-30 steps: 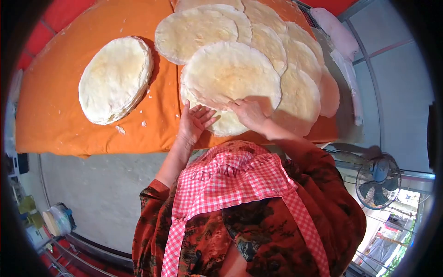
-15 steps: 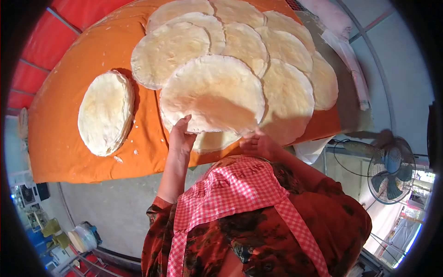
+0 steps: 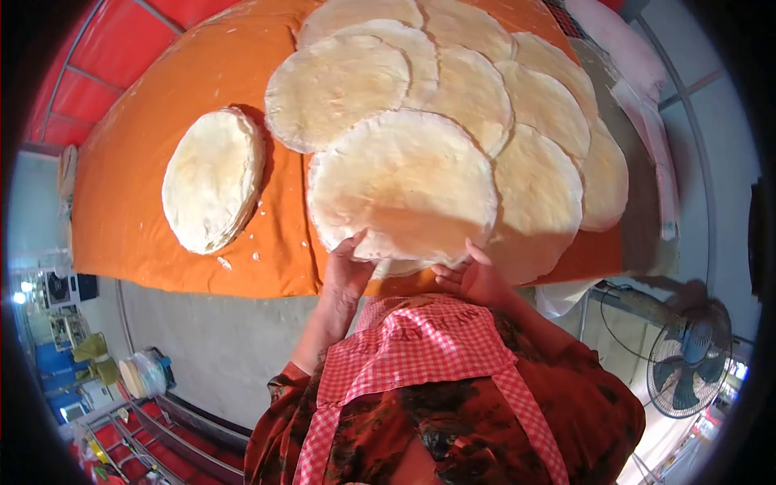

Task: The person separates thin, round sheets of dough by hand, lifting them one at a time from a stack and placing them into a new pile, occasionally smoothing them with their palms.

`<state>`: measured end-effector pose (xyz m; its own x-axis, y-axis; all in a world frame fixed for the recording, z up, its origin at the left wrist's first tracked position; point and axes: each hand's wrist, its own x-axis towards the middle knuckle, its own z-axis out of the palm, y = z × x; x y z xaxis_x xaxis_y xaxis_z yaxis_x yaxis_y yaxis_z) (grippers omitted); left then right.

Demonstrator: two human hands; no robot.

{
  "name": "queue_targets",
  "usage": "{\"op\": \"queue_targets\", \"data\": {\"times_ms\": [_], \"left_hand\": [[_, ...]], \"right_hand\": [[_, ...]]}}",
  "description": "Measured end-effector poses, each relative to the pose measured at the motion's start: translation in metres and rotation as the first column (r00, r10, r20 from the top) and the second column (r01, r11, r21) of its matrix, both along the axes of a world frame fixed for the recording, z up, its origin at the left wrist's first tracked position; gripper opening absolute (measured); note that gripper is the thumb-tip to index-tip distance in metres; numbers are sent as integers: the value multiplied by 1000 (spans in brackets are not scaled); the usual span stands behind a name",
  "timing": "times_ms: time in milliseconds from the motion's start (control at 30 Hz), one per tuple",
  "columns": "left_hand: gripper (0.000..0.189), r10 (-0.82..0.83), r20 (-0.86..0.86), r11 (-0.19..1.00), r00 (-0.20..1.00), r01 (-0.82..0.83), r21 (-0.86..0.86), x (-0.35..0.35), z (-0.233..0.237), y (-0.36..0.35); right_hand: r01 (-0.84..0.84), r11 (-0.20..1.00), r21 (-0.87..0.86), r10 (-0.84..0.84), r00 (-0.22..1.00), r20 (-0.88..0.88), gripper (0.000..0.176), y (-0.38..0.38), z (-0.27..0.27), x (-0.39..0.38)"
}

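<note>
pinching the sheet (image 3: 402,182) by its near rim in the left hand (image 3: 347,275); with the right hand (image 3: 474,280) beside that rim, cannot tell if gripping. just beyond both hands, atop a lower sheet (image 3: 394,267). probably light, limp, easily torn: best taken by the rim, two-handed.
</note>
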<state>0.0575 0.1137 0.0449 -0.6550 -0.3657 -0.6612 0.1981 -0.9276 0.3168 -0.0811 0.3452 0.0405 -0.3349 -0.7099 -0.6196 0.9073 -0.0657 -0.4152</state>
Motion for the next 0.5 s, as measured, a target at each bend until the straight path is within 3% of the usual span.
{"op": "queue_targets", "data": {"times_ms": [33,67,100,133,167,200,267,333,367,400,500], "left_hand": [[27,-6,-19,1000,1000,7,28,1,3,-1],[29,-69,-3,998,998,69,-13,7,3,-4],[30,-62,47,997,997,64,-45,14,-12,-6],[30,-133,85,990,987,137,-44,20,-14,-8],[31,-222,72,973,972,225,-48,28,-9,-11],[32,-222,43,975,974,223,-21,32,-7,-13],[35,-187,-113,978,976,195,67,38,-3,-29],[36,-196,-133,969,972,212,126,36,-34,-43],[37,-206,-139,961,969,227,157,36,-44,-49],[37,-195,-185,970,963,217,107,37,-33,-56],[35,-161,-288,987,944,161,-25,46,38,-84]], "right_hand": [[4,999,-38,-13,971,-239,48,-4,-5,4],[31,992,-123,-49,987,-151,48,-9,-13,-3],[61,978,-202,-74,996,-57,48,-13,-21,-9],[158,955,-251,-60,931,359,44,-12,-34,-30],[133,982,-131,-124,989,78,46,-16,-47,-37],[159,987,-11,-157,962,-223,48,-16,-54,-40],[119,987,105,-51,863,-503,49,-21,-30,-45],[239,945,222,-107,869,-483,51,-54,34,-41],[233,966,112,-118,782,-612,51,-77,82,-29],[210,978,7,-140,679,-720,51,-94,116,-21],[167,982,85,-5,479,-878,40,-126,172,-56]]}}
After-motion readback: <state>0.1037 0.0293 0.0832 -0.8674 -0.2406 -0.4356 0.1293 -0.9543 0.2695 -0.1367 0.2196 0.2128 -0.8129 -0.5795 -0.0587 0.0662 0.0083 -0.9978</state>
